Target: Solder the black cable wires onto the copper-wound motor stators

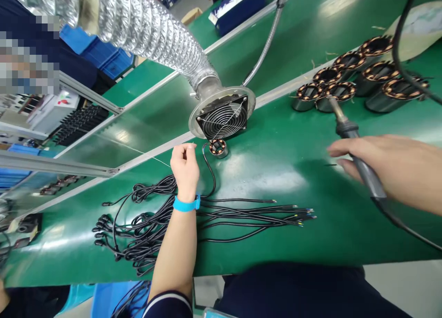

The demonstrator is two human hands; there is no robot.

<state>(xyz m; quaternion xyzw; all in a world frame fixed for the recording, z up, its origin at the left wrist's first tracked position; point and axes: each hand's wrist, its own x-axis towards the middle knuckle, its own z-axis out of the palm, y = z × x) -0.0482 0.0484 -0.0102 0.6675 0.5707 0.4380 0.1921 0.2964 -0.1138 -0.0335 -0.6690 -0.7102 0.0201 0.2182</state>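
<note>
My right hand (390, 164) holds a soldering iron (368, 173) by its grey handle, the tip pointing up toward the wound motor stators (340, 91). Whether the tip touches one of them I cannot tell. My left hand (185, 168), with a blue band at the wrist, is pinched closed on a thin strand of solder wire (160, 161) that runs off to the upper left. Just right of that hand stands a small stator (218, 148) with copper windings, a black cable (211, 170) leading to it. Bundled black cables (152, 221) lie under my left forearm, their stripped ends to the right.
A round extractor hood with a fan grille (226, 119) hangs behind the small stator, on a silver flexible duct (148, 28). A metal rail (276, 95) runs along the back of the green bench (262, 175). Another person is partly visible at the far left.
</note>
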